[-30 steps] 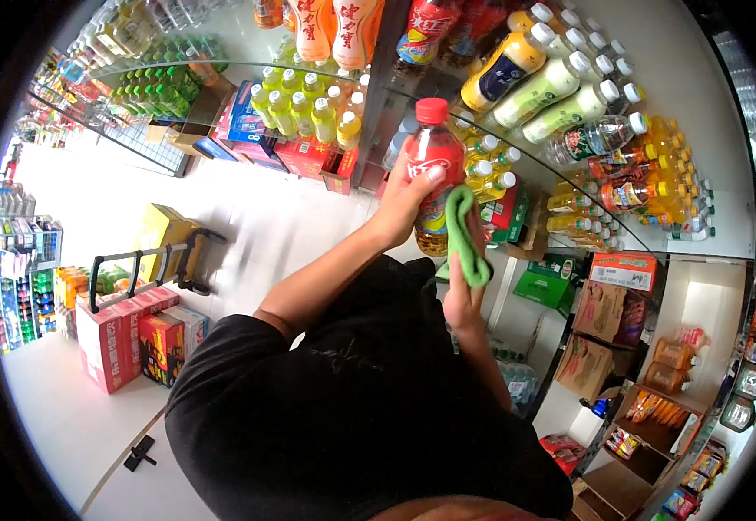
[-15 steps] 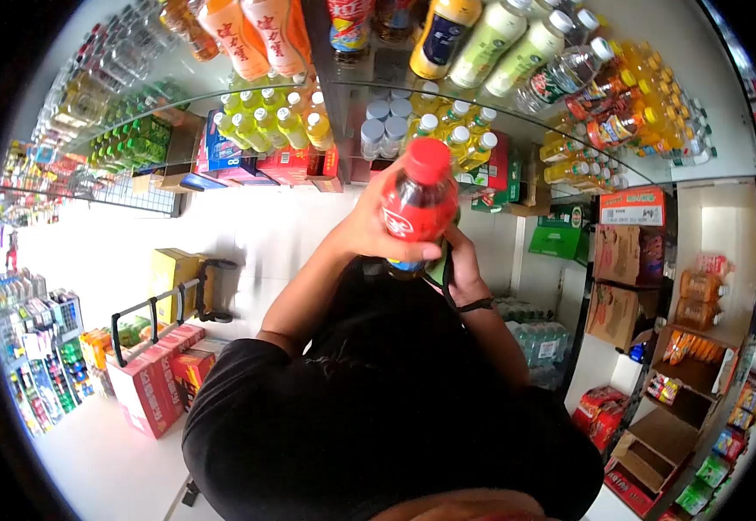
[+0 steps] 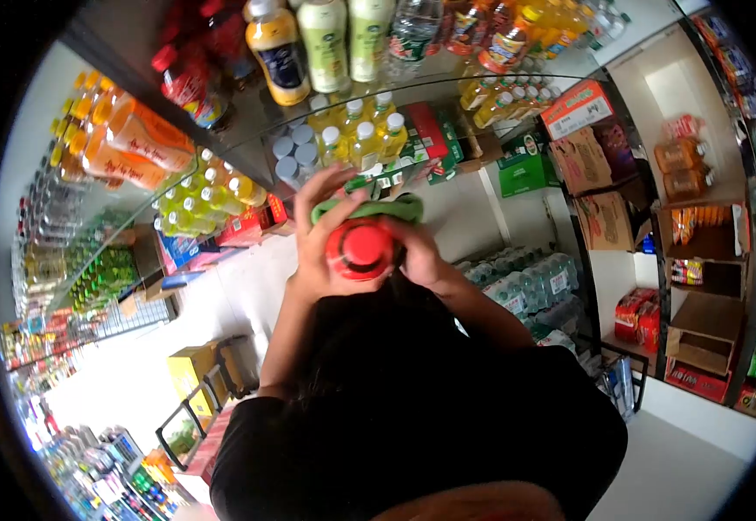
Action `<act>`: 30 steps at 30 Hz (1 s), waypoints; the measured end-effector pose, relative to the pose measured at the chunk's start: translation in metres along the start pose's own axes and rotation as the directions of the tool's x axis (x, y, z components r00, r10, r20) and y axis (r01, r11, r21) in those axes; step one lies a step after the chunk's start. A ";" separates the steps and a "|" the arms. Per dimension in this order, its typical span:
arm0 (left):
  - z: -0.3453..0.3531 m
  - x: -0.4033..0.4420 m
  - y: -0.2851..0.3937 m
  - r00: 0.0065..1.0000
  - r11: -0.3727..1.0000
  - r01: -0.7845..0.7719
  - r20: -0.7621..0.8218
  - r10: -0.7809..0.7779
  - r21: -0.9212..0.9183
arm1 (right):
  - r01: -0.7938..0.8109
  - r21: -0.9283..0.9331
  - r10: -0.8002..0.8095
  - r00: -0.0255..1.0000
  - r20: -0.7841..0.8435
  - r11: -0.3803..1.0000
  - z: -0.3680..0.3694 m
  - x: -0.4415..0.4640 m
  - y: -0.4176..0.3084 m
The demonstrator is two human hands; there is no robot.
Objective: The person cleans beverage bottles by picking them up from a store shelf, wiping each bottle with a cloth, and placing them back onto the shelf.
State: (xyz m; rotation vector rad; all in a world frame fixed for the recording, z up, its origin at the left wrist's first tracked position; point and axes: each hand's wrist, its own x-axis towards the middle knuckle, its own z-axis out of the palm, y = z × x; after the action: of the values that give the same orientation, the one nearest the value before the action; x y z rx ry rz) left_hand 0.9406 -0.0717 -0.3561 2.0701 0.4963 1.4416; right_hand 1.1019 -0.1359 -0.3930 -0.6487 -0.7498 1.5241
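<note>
A drink bottle with a red cap (image 3: 366,246) stands in front of my chest, its cap end toward the camera. My left hand (image 3: 313,247) is wrapped around its left side, with the fingers reaching over the top of a green cloth (image 3: 395,208). That cloth is draped around the bottle's far side. From the right, my right hand (image 3: 423,259) presses the cloth's end against the bottle; its fingertips are partly hidden. The bottle's label and lower part are out of sight.
Glass shelves hold several drinks, among them a yellow bottle with a dark label (image 3: 279,56) and yellow bottles with white caps (image 3: 366,143). Cartons (image 3: 599,156) and wrapped water packs (image 3: 525,286) stand to the right. A trolley handle (image 3: 188,415) is at lower left.
The bottle has tipped so its cap faces the camera, and the green cloth now shows around it. Both hands are closer together on it. My view has swung to the right.
</note>
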 end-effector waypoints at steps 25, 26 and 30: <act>-0.087 0.083 -0.077 0.816 0.879 0.171 -0.565 0.127 0.445 | -0.157 -0.297 0.046 0.936 -0.350 0.942 -0.051 -0.013 0.015; -0.086 0.085 -0.080 0.815 0.880 0.165 -0.565 0.132 0.445 | -0.151 -0.300 0.040 0.937 -0.348 0.942 -0.051 -0.012 0.014; -0.079 0.081 -0.094 0.848 0.807 0.248 -0.522 0.087 0.537 | -0.168 -0.316 0.046 0.932 -0.360 0.934 -0.057 -0.021 0.017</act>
State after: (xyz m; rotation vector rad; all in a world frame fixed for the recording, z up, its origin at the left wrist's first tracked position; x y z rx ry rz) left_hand 0.8966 0.0671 -0.3360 2.0083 1.4049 1.9913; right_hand 1.1364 -0.1521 -0.4427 -1.2067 -0.7187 1.3351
